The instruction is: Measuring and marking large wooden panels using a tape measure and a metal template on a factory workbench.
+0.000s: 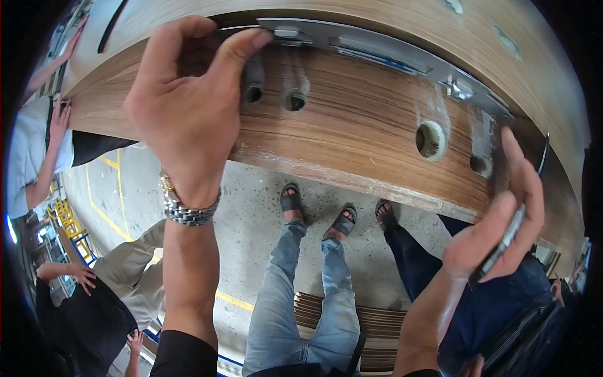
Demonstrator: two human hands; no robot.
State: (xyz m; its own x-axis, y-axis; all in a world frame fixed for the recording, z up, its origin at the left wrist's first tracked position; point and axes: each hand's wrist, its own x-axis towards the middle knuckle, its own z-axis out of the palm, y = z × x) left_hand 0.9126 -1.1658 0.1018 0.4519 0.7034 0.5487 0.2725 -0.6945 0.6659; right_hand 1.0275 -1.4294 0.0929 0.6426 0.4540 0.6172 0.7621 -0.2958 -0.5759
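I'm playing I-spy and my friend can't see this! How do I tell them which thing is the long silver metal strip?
Find the big brown wood-grain panel across the upper middle. Along its upper edge, starting by the person's bare left hand, runs a long, thin, silver metal strip. It's the shiny one; its neighbours below are just round holes in the wood.
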